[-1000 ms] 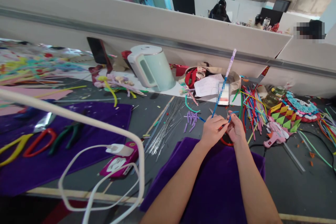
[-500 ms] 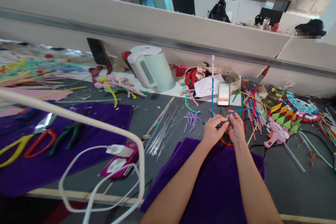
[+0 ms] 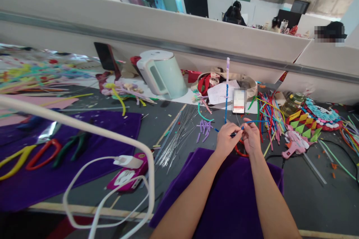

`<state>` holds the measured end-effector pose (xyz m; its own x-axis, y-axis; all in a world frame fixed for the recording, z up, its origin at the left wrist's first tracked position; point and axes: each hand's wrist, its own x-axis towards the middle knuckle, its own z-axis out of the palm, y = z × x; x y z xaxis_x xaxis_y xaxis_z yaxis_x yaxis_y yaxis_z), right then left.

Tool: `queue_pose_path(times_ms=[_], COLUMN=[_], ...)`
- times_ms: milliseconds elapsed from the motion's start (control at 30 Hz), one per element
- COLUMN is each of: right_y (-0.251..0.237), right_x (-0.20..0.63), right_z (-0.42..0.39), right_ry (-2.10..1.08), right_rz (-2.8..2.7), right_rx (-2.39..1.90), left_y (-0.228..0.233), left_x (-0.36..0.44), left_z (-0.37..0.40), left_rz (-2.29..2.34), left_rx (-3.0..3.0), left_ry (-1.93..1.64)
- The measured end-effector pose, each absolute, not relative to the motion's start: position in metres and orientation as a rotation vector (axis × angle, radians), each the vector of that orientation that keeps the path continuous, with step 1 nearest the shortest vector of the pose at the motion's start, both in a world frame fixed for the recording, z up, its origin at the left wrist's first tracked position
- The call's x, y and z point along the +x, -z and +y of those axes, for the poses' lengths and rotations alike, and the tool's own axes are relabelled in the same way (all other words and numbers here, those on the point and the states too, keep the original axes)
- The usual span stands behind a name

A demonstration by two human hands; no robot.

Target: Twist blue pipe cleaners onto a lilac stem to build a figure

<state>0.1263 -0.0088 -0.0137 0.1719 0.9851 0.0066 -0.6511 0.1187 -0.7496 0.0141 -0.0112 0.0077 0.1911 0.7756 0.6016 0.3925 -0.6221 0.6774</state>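
Observation:
My left hand [image 3: 227, 136] is closed in a pinch on an upright wire stem [image 3: 226, 99], wrapped in blue fuzz with a pale lilac top. Beside it, my right hand [image 3: 251, 137] pinches a thin blue pipe cleaner [image 3: 259, 121], whose free end sticks out to the right. The fingertips of both hands nearly meet where the blue strands cross; the exact joint is hidden by fingers. A bare thin wire rises between the hands. Below them shows a red loop, perhaps a scissors handle [image 3: 240, 152], partly covered. The forearms lie over a folded purple cloth [image 3: 193, 179].
Silver wires [image 3: 175, 138] and short purple pieces [image 3: 205, 127] lie left of my hands. Colourful pipe cleaners [image 3: 270, 112] and a pink glue gun [image 3: 294, 145] are to the right. A phone [image 3: 238, 101] and a kettle [image 3: 165, 73] stand behind. A white cable [image 3: 112, 131] loops at left.
The blue pipe cleaner in my right hand now points more level to the right, its free end slightly lower. My fingers have shifted a little; both hands stay in place.

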Motion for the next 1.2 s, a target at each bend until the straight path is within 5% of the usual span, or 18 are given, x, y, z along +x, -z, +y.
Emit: queue_pose_path(times_ms=[1200], right_y=[0.013], right_x=[0.122], right_z=[-0.018], right_ry=[-0.532], right_rz=[-1.096], right_rx=[-1.277], left_y=[-0.002], left_x=[0.005], left_z=[-0.007], left_rz=[1.238], left_rx=[2.708], left_ry=[-0.926])
